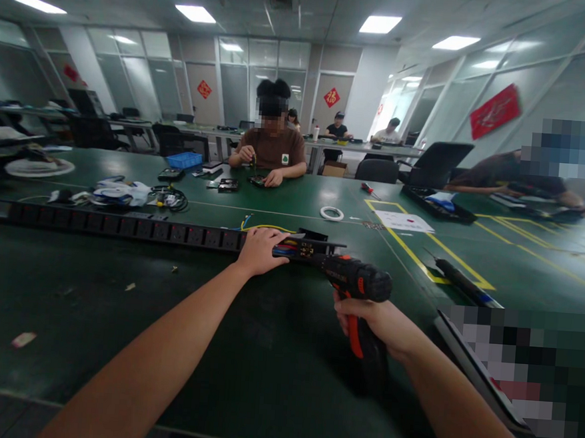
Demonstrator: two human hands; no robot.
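A long black power strip (pixel 181 233) with a row of sockets lies across the green table. My left hand (pixel 261 251) grips it close to its right end, fingers over the top and thumb at the near side. Just right of that hand the casing is open, and coloured wires (pixel 286 250) and brass-coloured terminals (pixel 306 249) show inside. My right hand (pixel 361 310) is closed around the handle of a black and orange cordless drill (pixel 356 277). Its nose points left at the strip's open end; whether the bit touches anything there is hidden.
Across the table a person (pixel 272 144) handles a small device; another leans in at right. Cables and plastic bags (pixel 121 194), a blue basket (pixel 185 160), a white tape roll (pixel 331 214), a red-handled screwdriver (pixel 367 187) and a black pen-shaped tool (pixel 463 282) lie around.
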